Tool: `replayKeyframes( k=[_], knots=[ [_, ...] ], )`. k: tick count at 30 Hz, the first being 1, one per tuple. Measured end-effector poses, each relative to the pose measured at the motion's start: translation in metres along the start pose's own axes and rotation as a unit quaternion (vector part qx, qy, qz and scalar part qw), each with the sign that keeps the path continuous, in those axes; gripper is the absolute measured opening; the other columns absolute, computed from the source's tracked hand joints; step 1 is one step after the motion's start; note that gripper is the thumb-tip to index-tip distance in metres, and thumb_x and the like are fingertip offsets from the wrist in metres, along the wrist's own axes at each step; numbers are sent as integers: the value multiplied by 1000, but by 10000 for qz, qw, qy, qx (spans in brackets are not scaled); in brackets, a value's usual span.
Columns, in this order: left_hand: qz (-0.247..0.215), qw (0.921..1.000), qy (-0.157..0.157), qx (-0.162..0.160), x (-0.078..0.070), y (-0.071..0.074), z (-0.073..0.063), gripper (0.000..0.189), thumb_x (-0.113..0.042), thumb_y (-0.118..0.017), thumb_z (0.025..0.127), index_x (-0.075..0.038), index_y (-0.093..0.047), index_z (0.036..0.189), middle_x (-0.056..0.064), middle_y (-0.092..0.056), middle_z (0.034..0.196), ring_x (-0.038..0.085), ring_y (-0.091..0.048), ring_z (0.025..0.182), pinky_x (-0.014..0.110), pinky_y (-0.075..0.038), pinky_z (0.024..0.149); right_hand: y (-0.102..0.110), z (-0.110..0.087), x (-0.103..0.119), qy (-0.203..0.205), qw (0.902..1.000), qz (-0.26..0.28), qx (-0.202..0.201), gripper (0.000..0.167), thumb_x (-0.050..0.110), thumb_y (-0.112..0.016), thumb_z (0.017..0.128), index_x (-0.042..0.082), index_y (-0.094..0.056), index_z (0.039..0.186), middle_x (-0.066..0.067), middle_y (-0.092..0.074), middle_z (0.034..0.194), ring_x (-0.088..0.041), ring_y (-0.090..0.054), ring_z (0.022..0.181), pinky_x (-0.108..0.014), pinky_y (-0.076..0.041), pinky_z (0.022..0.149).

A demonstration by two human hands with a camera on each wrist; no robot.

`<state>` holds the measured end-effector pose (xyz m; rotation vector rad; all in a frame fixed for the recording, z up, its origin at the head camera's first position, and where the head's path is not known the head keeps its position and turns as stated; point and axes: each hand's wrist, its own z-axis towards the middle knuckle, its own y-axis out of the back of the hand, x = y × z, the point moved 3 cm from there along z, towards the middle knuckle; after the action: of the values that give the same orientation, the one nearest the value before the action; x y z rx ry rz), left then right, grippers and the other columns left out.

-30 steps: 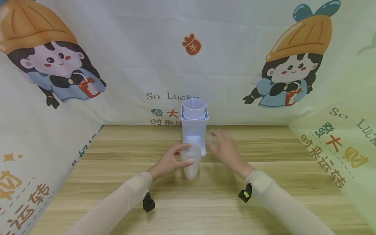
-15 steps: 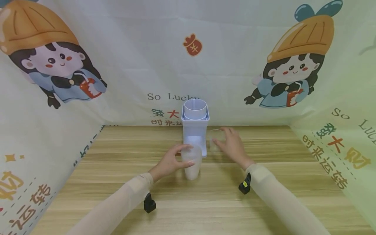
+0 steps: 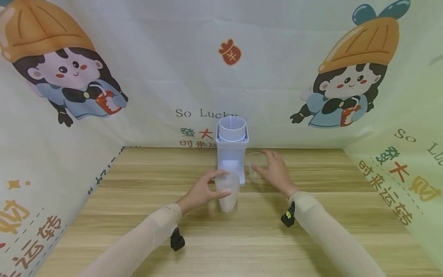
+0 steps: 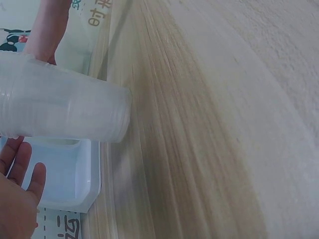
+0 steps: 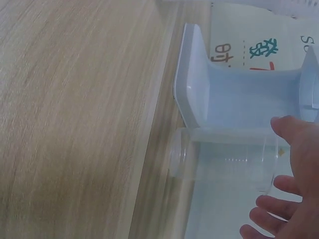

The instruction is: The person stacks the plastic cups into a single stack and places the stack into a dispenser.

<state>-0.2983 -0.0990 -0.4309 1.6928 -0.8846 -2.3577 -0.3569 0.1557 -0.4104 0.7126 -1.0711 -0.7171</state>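
A stack of frosted plastic cups [image 3: 227, 192] stands near the middle of the table. My left hand [image 3: 202, 191] holds it near the top, thumb on the near side and fingers on the far side. In the left wrist view the other left fingers [image 4: 22, 162] extend beside the stack [image 4: 65, 102]. My right hand [image 3: 278, 172] is by the rim of a clear plastic cup [image 3: 257, 163]. In the right wrist view its fingers [image 5: 271, 206] are spread and loose around the rim of that cup [image 5: 224, 154].
A pale blue plastic stand [image 3: 231, 152] with a round open tube [image 3: 232, 132] on top stands behind the stack, close left of the clear cup. The wooden table [image 3: 155, 169] is enclosed by a printed cloth backdrop [image 3: 166, 69].
My right hand has moved slightly right and its fingers have spread from the clear cup, which stays in place. The left hand and the stack have hardly moved.
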Motion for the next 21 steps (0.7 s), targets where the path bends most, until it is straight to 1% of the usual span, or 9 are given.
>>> replayKeyframes(
  k=[10, 15, 21],
  knots=[
    [24, 10000, -25, 2, 0, -1, 0, 59, -30, -81, 82, -22, -57, 135, 7, -54, 143, 26, -55, 124, 44, -48, 105, -1, 0, 0, -3, 10000, -15, 15, 67, 43, -68, 91, 4, -46, 140, -21, -49, 145, -40, -43, 137, -56, -36, 115],
    [37, 10000, -4, 10, -1, 0, 0, 60, -30, -82, 82, -22, -57, 136, 7, -54, 142, 26, -55, 124, 45, -48, 106, -1, 0, 1, 31, 9999, -86, -54, 65, 41, -68, 91, 2, -47, 140, -23, -50, 144, -41, -44, 135, -57, -37, 114],
    [12, 10000, 29, 14, 0, 0, 0, 59, -30, -81, 82, -23, -57, 135, 7, -55, 141, 26, -55, 124, 46, -48, 106, -2, -1, -1, -16, 9999, -109, -32, 65, 41, -67, 92, 3, -46, 140, -23, -49, 145, -42, -45, 134, -57, -39, 113]
  ],
)
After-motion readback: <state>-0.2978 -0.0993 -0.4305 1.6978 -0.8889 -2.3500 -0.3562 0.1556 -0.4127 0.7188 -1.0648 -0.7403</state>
